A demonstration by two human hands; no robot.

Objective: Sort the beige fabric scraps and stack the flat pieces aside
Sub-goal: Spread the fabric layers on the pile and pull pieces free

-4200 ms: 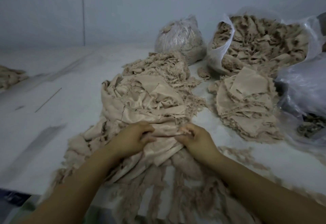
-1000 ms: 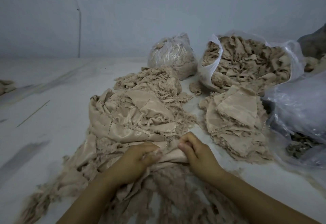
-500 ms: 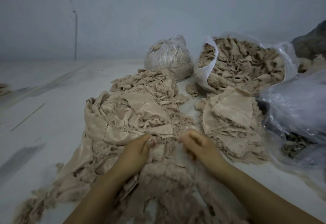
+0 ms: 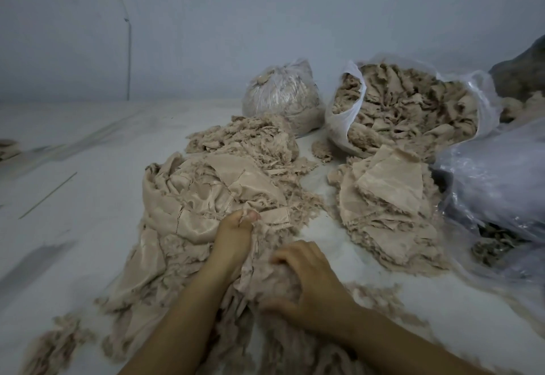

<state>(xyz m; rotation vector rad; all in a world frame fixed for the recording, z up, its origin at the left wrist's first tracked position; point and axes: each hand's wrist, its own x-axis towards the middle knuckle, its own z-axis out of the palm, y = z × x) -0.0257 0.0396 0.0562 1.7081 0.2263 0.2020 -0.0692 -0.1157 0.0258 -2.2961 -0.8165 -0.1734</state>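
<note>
In the head view, the big heap of beige scraps (image 4: 206,212) lies in the middle of the white table (image 4: 73,241). The left hand (image 4: 234,236) reaches into it and its fingertips pinch a scrap edge. The right hand (image 4: 306,283) has its fingers curled into a frayed bunch at the near end of the heap. The stack of flat pieces (image 4: 389,206) lies to the right, apart from the heap, in front of an open plastic bag (image 4: 413,109) full of scraps.

Two bare hands and forearms

The left hand (image 4: 234,234) and right hand (image 4: 306,283) wear no gloves, rings or watch; both forearms are uncovered, with no sleeve in view.
</note>
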